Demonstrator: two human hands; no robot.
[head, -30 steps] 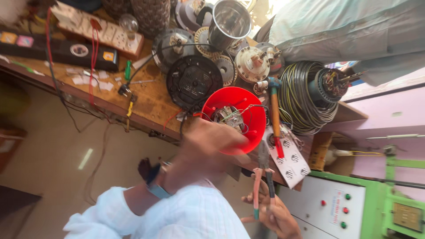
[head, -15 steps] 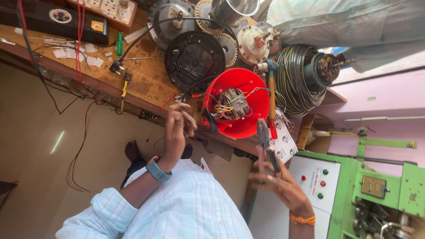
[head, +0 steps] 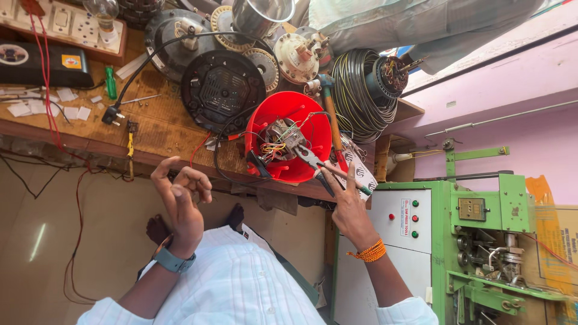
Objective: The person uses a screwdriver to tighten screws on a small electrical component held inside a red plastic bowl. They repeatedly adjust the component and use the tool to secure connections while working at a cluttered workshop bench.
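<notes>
On the wooden table (head: 162, 129), the red bowl-shaped housing (head: 289, 135) with its wired motor parts serves as landmark. Far left of it lie a switchboard with a bulb (head: 66, 24) and a black box (head: 42, 63); nearer, a green screwdriver (head: 111, 83) and a black plug (head: 110, 114). The left hand (head: 180, 204) hovers below-left of the housing, off the table edge, fingers loosely curled, holding nothing. A black round motor cover (head: 223, 90) touches the housing's left rim. The right hand (head: 349, 207), below-right, grips pliers (head: 313, 161) whose nose reaches into the housing. A hammer (head: 331, 114) and coiled stator (head: 361, 90) crowd its right side; a green machine (head: 475, 241) stands beyond.
</notes>
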